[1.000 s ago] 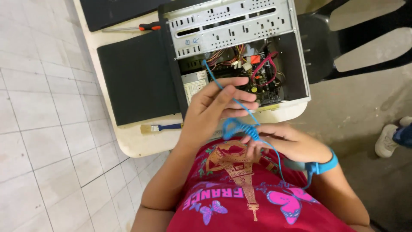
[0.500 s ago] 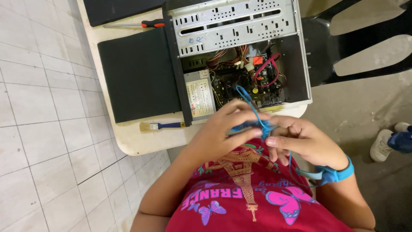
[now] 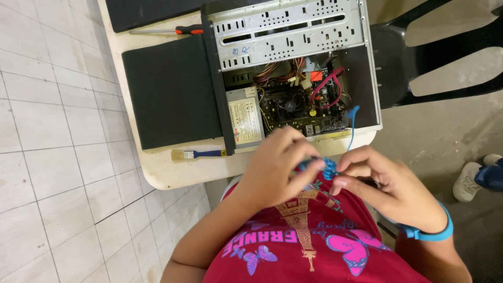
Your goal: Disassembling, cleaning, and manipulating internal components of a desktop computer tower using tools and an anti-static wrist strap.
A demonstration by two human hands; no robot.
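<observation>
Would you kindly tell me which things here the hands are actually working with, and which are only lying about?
In hand:
- left hand and right hand, both pinching the blue coiled cord
- blue wrist strap
- open computer case

Lying about:
- paintbrush
- screwdriver
- black side panel
- black chair

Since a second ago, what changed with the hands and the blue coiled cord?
Both hands, left hand and right hand, drew back from the open computer case toward the chest, bunching the blue coiled cord between the fingertips. The case, small paintbrush and orange-handled screwdriver stayed put.
</observation>
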